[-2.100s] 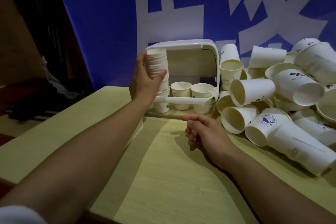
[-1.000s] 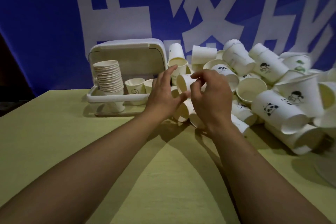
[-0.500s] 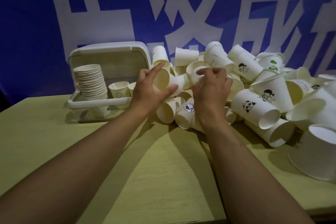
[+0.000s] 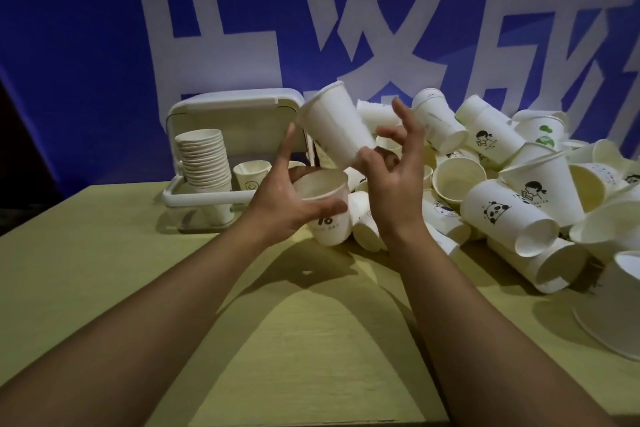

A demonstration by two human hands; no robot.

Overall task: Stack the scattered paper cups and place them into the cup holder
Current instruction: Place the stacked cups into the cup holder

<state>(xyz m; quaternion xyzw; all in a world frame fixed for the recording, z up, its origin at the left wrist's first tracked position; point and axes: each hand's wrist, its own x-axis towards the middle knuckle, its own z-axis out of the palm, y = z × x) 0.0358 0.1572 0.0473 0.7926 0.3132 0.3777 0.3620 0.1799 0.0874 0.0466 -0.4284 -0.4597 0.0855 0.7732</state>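
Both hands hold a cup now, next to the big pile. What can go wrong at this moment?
1. The right hand pinches the tilted cup only near its base; it may slip.
2. The left hand holds the printed cup in a loose grip; nesting could push it out.
3. The cup pile lies close; an elbow could scatter it.

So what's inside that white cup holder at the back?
Inside the cup holder stands a tall stack of cups, with a smiley cup beside it. The left hand covers the holder's right part, so anything there is hidden.
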